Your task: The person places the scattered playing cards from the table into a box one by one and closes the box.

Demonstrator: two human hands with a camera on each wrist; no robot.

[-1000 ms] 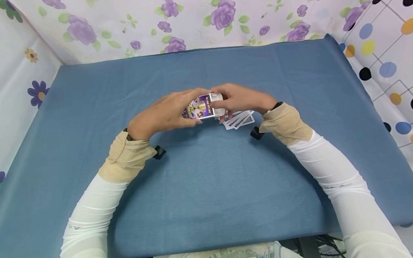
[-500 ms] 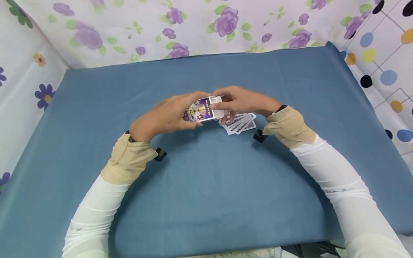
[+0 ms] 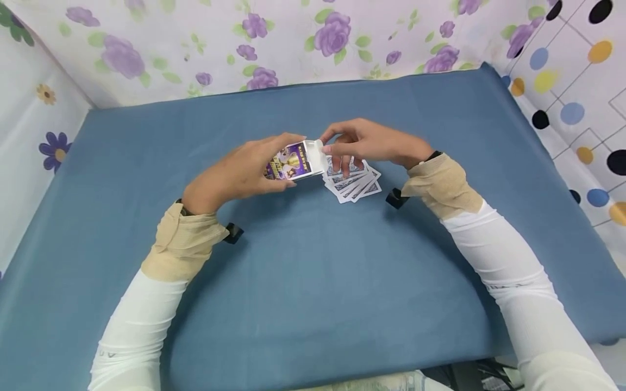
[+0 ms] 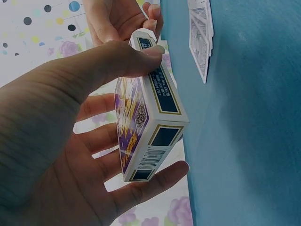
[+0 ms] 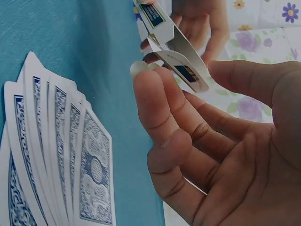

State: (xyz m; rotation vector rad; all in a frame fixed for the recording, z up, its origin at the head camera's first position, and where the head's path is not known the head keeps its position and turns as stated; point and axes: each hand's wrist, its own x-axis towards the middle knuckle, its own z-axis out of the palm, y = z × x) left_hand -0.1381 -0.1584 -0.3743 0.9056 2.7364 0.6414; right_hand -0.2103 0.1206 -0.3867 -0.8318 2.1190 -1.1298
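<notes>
Card box (image 3: 288,161) up off the blue cloth (image 3: 303,282), open end toward the fanned cards (image 3: 356,183). Left hand (image 3: 239,169) clamped round it, thumb on a narrow side. Right hand (image 3: 374,142) at the end flap (image 5: 186,73), fingers bent; cannot tell if it pinches. Box probably light, slick, easily crushed; best held gently by narrow sides. Flap likely creases.

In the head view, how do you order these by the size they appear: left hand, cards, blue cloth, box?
Largest to smallest:
1. Blue cloth
2. Left hand
3. Box and cards: similar, both partly covered, so not ranked.
</notes>
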